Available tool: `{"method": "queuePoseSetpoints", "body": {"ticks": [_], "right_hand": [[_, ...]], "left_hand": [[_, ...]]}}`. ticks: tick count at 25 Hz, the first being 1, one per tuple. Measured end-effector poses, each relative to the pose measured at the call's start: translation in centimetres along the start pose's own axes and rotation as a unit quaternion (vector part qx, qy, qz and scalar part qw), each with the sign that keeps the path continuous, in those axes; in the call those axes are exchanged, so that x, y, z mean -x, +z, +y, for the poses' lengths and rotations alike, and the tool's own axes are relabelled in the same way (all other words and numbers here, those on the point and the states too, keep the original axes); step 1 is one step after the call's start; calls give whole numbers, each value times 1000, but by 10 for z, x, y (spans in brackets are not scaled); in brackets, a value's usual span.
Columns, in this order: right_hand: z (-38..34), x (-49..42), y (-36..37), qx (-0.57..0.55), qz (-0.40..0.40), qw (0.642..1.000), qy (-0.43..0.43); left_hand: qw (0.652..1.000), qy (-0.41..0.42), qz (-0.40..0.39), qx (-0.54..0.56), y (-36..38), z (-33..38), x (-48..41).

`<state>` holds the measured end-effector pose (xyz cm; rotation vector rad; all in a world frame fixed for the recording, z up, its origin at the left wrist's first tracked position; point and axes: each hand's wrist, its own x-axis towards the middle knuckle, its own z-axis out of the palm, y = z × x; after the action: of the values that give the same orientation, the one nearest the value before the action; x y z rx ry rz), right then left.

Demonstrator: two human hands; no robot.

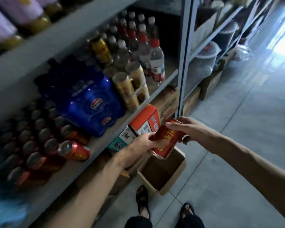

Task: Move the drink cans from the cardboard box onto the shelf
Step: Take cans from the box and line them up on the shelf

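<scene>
**Both hands hold red drink cans over an open box beside a stocked shelf**

The left hand point(141, 142) and the right hand point(190, 129) meet in mid-air, fingers curled around red cans point(166, 135) with yellow lettering. The picture is blurred, but there appear to be two cans. The left hand grips the lower one and the right hand wraps the upper one.

The cans hang just above an open cardboard box point(173, 181) on the tiled floor point(229, 162), near the person's sandalled feet point(142, 199).

To the left runs a grey shelf point(97, 144). Rows of matching shelved cans point(39, 145) fill its near end. Beside them sits a blue wrapped pack point(89, 102), then gold cans point(127, 86), then clear bottles point(148, 51) with red and white caps. An orange and white carton point(145, 119) sits below the shelf edge, just behind the hands.
</scene>
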<state>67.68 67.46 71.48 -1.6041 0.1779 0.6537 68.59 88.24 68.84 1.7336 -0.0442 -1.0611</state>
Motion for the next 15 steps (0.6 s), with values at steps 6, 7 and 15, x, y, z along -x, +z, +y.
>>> {"method": "queuePoseSetpoints", "body": {"ticks": [6,7,15], "right_hand": [[-50,16,59,89,-62,993,-35],[-56,17,74,107,-79,990,-42],[-80,-32,218,366,-164,905,-143]], "left_hand": [[997,29,63,42,-14,0,93],[995,38,81,45,-19,-6,108],[947,109,295,63,-84,-104,181]]}}
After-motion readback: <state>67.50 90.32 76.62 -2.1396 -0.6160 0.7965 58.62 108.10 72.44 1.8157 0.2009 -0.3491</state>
